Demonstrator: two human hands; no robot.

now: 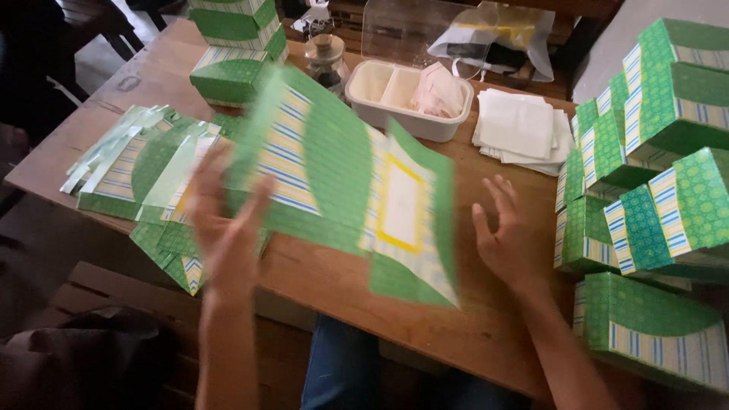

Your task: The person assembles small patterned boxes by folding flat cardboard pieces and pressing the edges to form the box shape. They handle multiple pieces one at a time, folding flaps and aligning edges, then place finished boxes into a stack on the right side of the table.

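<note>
A flat, unfolded green cardboard box blank with blue and yellow stripes and a yellow-framed white panel hangs over the wooden table. My left hand, blurred, is at the blank's left edge and seems to grip it. My right hand hovers to the right of the blank with fingers spread, holding nothing.
A pile of flat green blanks lies at the left. Folded green boxes are stacked at the right, and more boxes stand at the back. A white divided tray, white napkins, a small jar and a plastic bag sit behind.
</note>
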